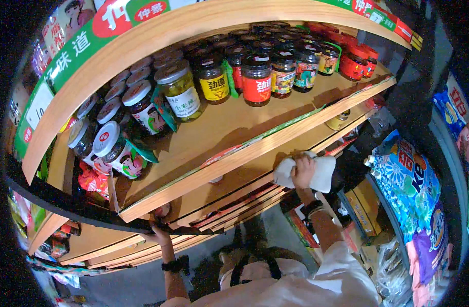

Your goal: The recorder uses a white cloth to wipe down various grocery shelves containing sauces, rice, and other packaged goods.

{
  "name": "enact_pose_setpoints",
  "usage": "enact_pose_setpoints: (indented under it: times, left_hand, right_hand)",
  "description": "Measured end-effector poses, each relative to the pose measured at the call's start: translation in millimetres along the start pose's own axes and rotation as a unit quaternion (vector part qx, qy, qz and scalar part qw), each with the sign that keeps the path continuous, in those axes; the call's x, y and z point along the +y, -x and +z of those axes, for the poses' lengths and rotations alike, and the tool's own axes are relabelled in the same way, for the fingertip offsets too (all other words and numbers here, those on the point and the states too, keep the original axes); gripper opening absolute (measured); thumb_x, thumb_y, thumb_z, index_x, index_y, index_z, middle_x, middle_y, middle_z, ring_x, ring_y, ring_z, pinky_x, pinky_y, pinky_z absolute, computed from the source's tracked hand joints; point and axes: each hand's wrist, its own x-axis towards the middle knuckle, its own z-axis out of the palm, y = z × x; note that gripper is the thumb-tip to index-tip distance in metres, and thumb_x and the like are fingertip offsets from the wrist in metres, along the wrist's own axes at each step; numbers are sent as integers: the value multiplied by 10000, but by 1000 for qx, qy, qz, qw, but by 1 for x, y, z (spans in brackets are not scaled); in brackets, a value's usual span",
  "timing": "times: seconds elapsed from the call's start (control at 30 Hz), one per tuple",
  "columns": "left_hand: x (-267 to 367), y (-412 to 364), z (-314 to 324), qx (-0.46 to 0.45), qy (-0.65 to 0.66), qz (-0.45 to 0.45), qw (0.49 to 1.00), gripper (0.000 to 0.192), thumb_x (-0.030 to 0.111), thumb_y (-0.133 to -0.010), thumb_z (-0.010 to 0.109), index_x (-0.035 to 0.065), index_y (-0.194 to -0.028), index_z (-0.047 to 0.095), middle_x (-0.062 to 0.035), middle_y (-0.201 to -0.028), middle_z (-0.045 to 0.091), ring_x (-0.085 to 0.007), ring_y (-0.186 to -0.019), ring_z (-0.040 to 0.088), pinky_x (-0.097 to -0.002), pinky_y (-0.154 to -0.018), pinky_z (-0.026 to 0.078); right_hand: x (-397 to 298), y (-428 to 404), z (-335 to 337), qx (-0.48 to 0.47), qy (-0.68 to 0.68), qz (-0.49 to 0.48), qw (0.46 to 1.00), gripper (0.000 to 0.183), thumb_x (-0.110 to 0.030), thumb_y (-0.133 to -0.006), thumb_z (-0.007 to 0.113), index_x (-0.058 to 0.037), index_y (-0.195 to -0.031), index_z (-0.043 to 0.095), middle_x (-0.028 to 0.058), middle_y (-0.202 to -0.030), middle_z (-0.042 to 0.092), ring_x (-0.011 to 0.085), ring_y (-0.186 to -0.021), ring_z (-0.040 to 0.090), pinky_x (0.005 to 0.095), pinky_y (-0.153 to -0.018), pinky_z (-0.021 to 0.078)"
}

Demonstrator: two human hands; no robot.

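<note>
My right hand presses a folded white cloth against the front of a lower wooden shelf. Part of the cloth sticks out on both sides of my fingers. At the lower left, my left hand touches the dark shelf upright; its fingers are partly hidden, so their grip is unclear. Above both hands runs a wooden shelf board with a bare front strip. Behind that strip stand a jar of green pickled peppers, a yellow-labelled sauce jar and a red-labelled sauce jar.
White-lidded jars crowd the left end, and red-lidded jars the right. A small jar sits on the lower shelf. Blue detergent bags hang out at the right, above cardboard boxes and clear plastic wrapping.
</note>
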Motion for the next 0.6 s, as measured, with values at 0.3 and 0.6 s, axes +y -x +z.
enact_pose_setpoints:
  times: [0.3, 0.6]
  left_hand:
    - [-3, 4, 18, 19, -48, 37, 998, 577, 198, -790, 606, -66, -1221, 329, -185, -1173, 451, -274, -1045, 477, -378, -912, 391]
    - [40, -10, 19, -23, -133, 98, 986, 525, 195, -784, 597, -64, -1176, 361, -157, -1071, 482, -253, -957, 498, -354, -871, 411]
  right_hand:
    - [-79, 72, 43, -30, -46, -39, 998, 272, -234, -626, 592, -116, -871, 578, 88, -905, 535, 288, -892, 508, 461, -755, 422]
    - [-18, 21, 21, -99, -6, -67, 993, 185, -209, -551, 605, -115, -702, 556, 83, -702, 510, 276, -754, 482, 466, -753, 357]
